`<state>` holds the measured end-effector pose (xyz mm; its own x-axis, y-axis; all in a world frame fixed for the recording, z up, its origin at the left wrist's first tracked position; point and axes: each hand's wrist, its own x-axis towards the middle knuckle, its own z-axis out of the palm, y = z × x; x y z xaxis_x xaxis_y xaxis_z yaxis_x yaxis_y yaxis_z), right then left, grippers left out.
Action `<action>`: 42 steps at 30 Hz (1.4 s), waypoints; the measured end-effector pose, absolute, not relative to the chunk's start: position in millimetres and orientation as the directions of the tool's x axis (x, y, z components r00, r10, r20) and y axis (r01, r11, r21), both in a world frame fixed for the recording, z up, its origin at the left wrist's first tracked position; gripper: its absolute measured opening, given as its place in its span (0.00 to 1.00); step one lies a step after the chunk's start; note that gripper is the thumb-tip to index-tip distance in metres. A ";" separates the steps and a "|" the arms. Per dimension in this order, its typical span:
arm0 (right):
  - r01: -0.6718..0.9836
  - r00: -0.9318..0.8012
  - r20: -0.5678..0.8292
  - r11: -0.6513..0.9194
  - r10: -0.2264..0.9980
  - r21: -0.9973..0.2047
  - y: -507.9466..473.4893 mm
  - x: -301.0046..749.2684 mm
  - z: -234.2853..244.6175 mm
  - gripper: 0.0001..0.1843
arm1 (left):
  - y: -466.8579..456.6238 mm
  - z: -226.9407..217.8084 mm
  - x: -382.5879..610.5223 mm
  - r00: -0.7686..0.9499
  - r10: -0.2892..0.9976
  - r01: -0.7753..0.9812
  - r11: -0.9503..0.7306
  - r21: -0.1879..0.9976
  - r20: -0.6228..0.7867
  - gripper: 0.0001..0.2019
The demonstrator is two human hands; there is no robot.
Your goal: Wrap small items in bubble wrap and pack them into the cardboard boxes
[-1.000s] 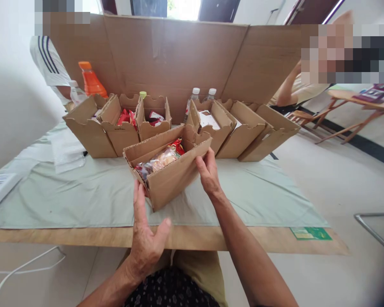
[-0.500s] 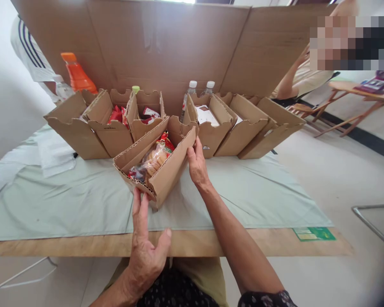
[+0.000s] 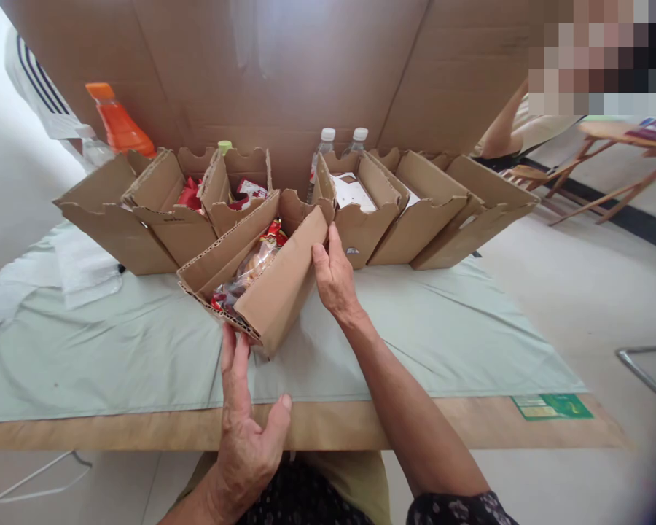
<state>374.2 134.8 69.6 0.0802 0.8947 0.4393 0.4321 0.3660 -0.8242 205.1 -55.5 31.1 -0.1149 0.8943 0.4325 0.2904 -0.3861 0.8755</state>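
Observation:
An open cardboard box (image 3: pixel 276 295) sits at an angle in front of a row of similar boxes. Inside it lie clear plastic packs (image 3: pixel 256 262) of round, biscuit-like pieces and some red wrappers (image 3: pixel 274 232). The stretched fingertips of my left hand (image 3: pixel 248 415) touch the box's near end from below its rim, thumb spread wide. Against the outer right side, by the far corner, rests my right hand (image 3: pixel 336 277), its fingers extended and thumb on the cardboard. Neither hand wraps around the box; its underside is hidden.
Several cardboard boxes (image 3: pixel 169 233) line the back of the cloth-covered table (image 3: pixel 415 350). Behind them stand an orange bottle (image 3: pixel 123 127), clear bottles (image 3: pixel 355 142) and a large cardboard panel (image 3: pixel 306 73). White plastic sheets (image 3: pixel 82 262) lie left. A person's arm (image 3: pixel 503 127) shows at right.
The view has shifted slightly. The box's near-left end sits a little further left, and its right wall hides more of the packs. Both hands stay at the box.

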 end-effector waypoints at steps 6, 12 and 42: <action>0.467 0.040 0.405 0.341 0.914 -0.816 142.9 380.4 77.4 0.47 | -63.7 31.4 220.0 -0.081 0.906 0.294 -0.377 0.878 0.416 0.45; 0.483 0.107 0.377 0.283 0.920 -0.829 142.7 384.2 77.3 0.46 | -72.0 33.4 235.9 -0.018 0.926 0.355 -0.346 0.868 0.376 0.46; 0.053 0.529 0.102 0.087 0.842 -0.995 167.0 408.7 2.2 0.32 | 127.0 49.5 305.4 0.133 0.966 0.368 -0.257 0.894 0.223 0.46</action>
<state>408.7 167.0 2.2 0.5293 0.8423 0.1017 0.0529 0.0868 -0.9948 305.4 127.0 49.5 0.1329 0.9657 0.2232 0.3681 -0.2572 0.8935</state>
